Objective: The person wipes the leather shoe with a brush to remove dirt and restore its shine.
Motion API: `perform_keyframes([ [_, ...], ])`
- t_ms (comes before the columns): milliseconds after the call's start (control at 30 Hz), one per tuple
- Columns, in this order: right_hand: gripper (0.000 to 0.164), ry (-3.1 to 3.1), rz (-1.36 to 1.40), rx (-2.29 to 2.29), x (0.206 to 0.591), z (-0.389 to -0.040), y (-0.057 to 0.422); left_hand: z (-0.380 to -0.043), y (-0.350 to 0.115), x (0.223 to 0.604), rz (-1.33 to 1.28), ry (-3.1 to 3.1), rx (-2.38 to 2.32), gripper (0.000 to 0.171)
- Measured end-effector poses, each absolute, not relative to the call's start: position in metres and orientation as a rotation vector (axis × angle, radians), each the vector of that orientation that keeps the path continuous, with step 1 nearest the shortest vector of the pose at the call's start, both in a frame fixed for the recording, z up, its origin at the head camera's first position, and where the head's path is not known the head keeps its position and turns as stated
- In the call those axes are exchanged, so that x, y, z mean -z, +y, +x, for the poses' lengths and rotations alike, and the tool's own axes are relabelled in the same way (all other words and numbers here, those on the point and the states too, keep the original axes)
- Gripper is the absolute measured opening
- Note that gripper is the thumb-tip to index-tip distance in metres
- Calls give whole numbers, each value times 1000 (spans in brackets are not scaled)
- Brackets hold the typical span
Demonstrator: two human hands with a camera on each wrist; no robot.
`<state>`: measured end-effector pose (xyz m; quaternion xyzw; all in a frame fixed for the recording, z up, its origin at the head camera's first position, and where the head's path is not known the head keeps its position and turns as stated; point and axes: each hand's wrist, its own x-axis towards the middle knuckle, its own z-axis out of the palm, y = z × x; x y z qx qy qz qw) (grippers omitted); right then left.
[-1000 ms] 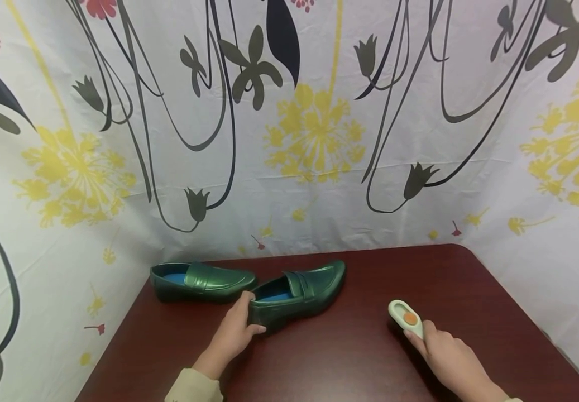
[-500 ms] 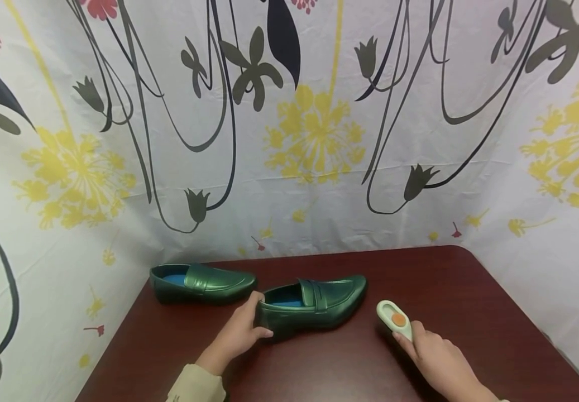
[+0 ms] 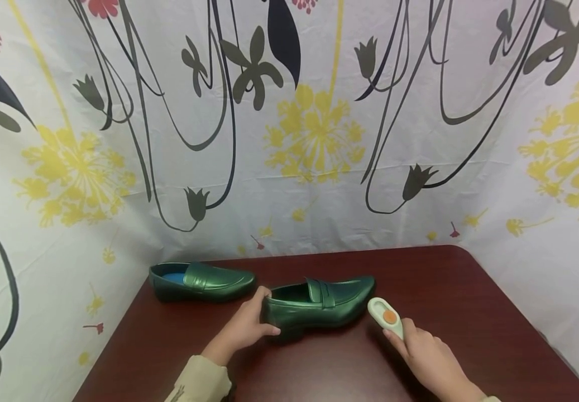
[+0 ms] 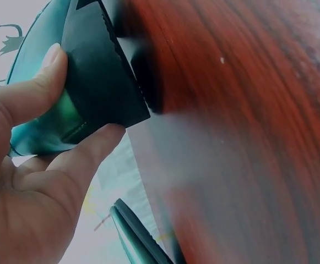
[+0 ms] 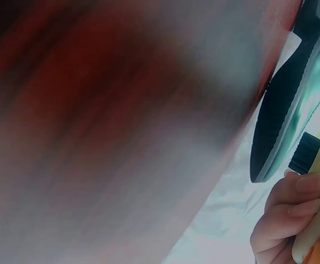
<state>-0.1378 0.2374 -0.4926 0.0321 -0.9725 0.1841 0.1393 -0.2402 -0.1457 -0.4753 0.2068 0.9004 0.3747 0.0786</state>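
Observation:
My left hand (image 3: 249, 324) grips a shiny green loafer (image 3: 319, 307) by its heel, thumb on the near side. The toe points right, and the shoe seems slightly raised from the table. In the left wrist view the dark heel block (image 4: 107, 82) sits between thumb and fingers. My right hand (image 3: 432, 354) holds a small pale green brush (image 3: 382, 314) with an orange button on its handle. The brush head is just right of the toe; contact cannot be told. Dark bristles (image 5: 305, 153) show in the right wrist view, close to the loafer's sole (image 5: 278, 124).
A second green loafer (image 3: 214, 282) with a blue insole stands at the back left of the dark red-brown table (image 3: 329, 368). Floral white cloth (image 3: 314, 223) hangs behind and on both sides of the table.
The left hand has moved the loafer to the right and a little nearer. The right hand has carried the brush left, so the gap between brush and toe has shrunk. The other loafer has stayed put.

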Motion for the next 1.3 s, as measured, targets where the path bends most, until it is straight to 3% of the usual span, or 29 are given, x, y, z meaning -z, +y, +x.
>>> perform_keyframes([
  [1300, 38, -2768, 125, -562, 480, -145, 204, -268, -131, 462, 707, 2522, -1074, 71],
])
